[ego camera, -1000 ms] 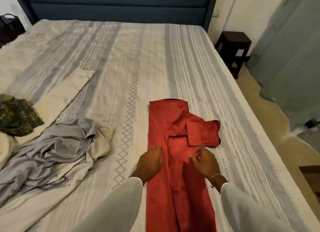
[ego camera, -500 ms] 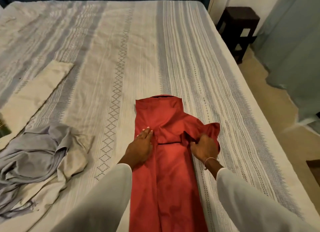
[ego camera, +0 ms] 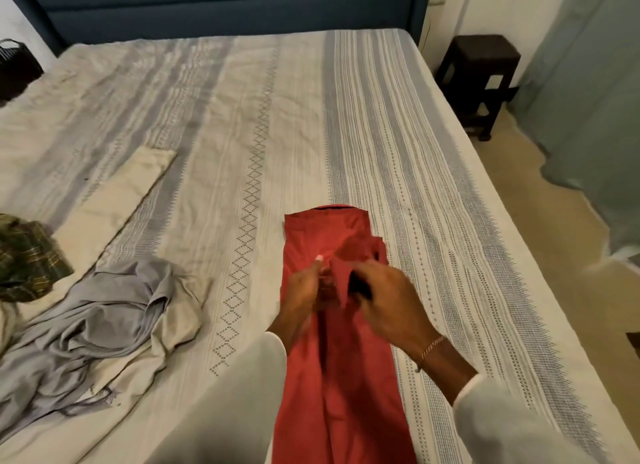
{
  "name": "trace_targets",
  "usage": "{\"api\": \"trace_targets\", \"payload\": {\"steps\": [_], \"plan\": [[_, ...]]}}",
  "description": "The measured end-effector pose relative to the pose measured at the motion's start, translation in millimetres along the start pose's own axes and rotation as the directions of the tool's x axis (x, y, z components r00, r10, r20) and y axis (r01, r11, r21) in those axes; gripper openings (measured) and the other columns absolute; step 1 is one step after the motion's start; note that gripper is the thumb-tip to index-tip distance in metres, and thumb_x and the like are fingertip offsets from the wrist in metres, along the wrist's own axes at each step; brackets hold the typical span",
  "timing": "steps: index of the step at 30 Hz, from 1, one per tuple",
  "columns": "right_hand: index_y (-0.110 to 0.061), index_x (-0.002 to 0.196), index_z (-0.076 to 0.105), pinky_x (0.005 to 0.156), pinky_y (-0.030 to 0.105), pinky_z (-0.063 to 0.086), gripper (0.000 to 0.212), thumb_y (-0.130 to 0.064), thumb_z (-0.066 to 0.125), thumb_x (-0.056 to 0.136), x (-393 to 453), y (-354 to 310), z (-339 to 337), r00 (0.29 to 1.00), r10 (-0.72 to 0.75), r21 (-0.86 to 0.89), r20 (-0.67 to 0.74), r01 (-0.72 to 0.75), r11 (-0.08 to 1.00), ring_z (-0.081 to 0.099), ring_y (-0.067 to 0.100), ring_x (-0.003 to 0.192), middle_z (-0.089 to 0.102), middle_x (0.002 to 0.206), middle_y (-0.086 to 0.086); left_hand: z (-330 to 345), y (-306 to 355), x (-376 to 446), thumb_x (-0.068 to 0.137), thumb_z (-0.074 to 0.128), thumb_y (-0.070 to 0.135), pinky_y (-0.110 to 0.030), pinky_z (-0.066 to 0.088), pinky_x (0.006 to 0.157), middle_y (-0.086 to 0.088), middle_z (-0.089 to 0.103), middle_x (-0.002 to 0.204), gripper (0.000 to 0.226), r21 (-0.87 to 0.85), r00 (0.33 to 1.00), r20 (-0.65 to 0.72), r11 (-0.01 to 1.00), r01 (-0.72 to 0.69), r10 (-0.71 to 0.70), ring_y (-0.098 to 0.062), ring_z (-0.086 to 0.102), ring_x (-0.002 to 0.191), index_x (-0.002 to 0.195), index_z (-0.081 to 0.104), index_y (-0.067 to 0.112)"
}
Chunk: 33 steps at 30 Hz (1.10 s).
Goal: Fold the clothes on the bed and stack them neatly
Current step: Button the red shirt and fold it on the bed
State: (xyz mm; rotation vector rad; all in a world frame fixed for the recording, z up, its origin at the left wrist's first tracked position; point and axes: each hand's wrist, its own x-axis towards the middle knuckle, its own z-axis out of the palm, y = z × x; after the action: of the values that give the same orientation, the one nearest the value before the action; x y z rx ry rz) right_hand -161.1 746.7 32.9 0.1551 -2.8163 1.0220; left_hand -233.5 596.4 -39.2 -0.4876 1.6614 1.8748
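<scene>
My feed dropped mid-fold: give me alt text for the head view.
Both hands, left hand and right hand, pinch a sleeve of the red shirt lying lengthwise on the striped bed. A crumpled grey garment and a green plaid cloth lie to the left.

blue headboard, dark stool, tan floor

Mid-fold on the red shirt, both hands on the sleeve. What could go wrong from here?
1. Both hands, left hand and right hand, pinch the sleeve off the red shirt; lifting further may pull the folded body out of line.
2. The sleeve looks bunched, so laid down as is it may crease.
3. The grey garment lies loose in a heap nearby on the bed, leaving little tidy room for a stack on that side.
</scene>
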Motion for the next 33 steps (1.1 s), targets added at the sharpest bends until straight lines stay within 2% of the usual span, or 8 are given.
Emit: {"api": "trace_targets", "payload": {"steps": [7, 11, 13, 16, 20, 24, 29, 33], "plan": [[-0.03, 0.142, 0.052, 0.103, 0.027, 0.041, 0.066, -0.039, 0.06, 0.077, -72, -57, 20, 0.87, -0.127, 0.063, 0.477, 0.11, 0.992, 0.049, 0.012, 0.123, 0.055, 0.131, -0.006, -9, 13, -105, 0.103, 0.046, 0.029, -0.018, 0.056, 0.062, -0.004, 0.074, 0.069, 0.05, -0.364, 0.982, 0.181, 0.924, 0.113, -0.049, -0.011, 0.072, 0.062, 0.07, 0.075, 0.005], [-0.041, 0.141, 0.052, 0.115, 0.02, 0.025, 0.075, -0.078, 0.06, 0.076, -128, -67, 27, 0.967, 0.203, 0.364, 0.155, -0.247, 0.898, 0.035, -0.003, 0.137, 0.044, 0.144, -0.023, -45, -23, -148, 0.092, 0.059, 0.038, -0.045, 0.048, 0.101, -0.022, 0.068, 0.104, 0.048, -0.392, 0.952, 0.275, 0.889, 0.238, -0.134, -0.034, 0.066, 0.094, 0.116, 0.067, -0.003], [-0.03, 0.133, 0.059, 0.106, 0.026, 0.04, 0.083, -0.084, 0.064, 0.071, -150, -75, 46, 0.777, 0.599, 0.574, 0.193, -0.584, 0.573, 0.054, 0.003, 0.123, 0.058, 0.131, -0.017, -49, -38, -154, 0.088, 0.062, 0.031, -0.041, 0.052, 0.09, -0.02, 0.07, 0.097, 0.036, -0.411, 0.959, 0.241, 0.879, 0.24, -0.149, -0.033, 0.067, 0.085, 0.106, 0.07, 0.001], [-0.016, 0.105, 0.075, 0.071, 0.029, 0.053, 0.049, -0.055, 0.081, 0.076, -172, -84, 71, 0.558, 0.584, 0.686, 0.59, -0.728, 0.003, 0.069, 0.018, 0.082, 0.074, 0.095, 0.001, -50, -56, -163, 0.086, 0.056, 0.023, -0.035, 0.058, 0.073, -0.018, 0.067, 0.088, 0.024, -0.452, 0.972, 0.169, 0.864, 0.222, -0.161, -0.031, 0.067, 0.072, 0.095, 0.063, 0.003], [-0.016, 0.097, 0.072, 0.068, 0.018, 0.053, 0.023, -0.017, 0.085, 0.078, -172, -80, 80, 0.687, 0.691, 0.539, 0.226, -0.679, 0.499, 0.072, 0.01, 0.08, 0.078, 0.099, 0.004, -61, -88, -152, 0.082, 0.059, 0.025, -0.03, 0.056, 0.064, -0.018, 0.072, 0.088, 0.028, -0.249, 0.976, -0.087, 0.953, 0.171, -0.198, -0.027, 0.068, 0.07, 0.087, 0.067, -0.002], [-0.016, 0.085, 0.062, 0.066, 0.032, 0.047, 0.019, -0.033, 0.067, 0.079, -164, -95, 56, 0.845, 0.535, -0.01, 0.021, -0.535, 0.845, 0.067, 0.023, 0.081, 0.071, 0.084, -0.002, -65, -130, -167, 0.082, 0.077, 0.038, -0.028, 0.052, 0.058, -0.004, 0.069, 0.074, 0.043, 0.146, 0.978, -0.18, 0.98, 0.132, -0.104, -0.017, 0.064, 0.062, 0.102, 0.069, 0.0], [-0.022, 0.094, 0.06, 0.072, 0.035, 0.046, 0.029, -0.05, 0.053, 0.09, -173, -122, 52, 0.922, 0.201, -0.152, 0.332, -0.158, 0.976, 0.065, 0.022, 0.092, 0.07, 0.094, 0.0, -42, -102, -199, 0.096, 0.053, 0.059, -0.039, 0.05, 0.102, -0.01, 0.075, 0.111, 0.056, -0.347, 0.966, 0.206, 0.911, 0.224, -0.159, -0.025, 0.071, 0.104, 0.106, 0.08, 0.011], [-0.034, 0.101, 0.067, 0.08, 0.032, 0.047, 0.036, -0.063, 0.057, 0.084, -198, -102, 51, 0.907, 0.385, 0.131, -0.169, -0.366, 0.921, 0.057, 0.011, 0.092, 0.062, 0.093, -0.013, -49, -94, -204, 0.094, 0.061, 0.035, -0.044, 0.056, 0.095, -0.023, 0.071, 0.114, 0.044, -0.477, 0.925, 0.347, 0.821, 0.314, -0.152, -0.034, 0.071, 0.102, 0.114, 0.073, -0.002]]}}
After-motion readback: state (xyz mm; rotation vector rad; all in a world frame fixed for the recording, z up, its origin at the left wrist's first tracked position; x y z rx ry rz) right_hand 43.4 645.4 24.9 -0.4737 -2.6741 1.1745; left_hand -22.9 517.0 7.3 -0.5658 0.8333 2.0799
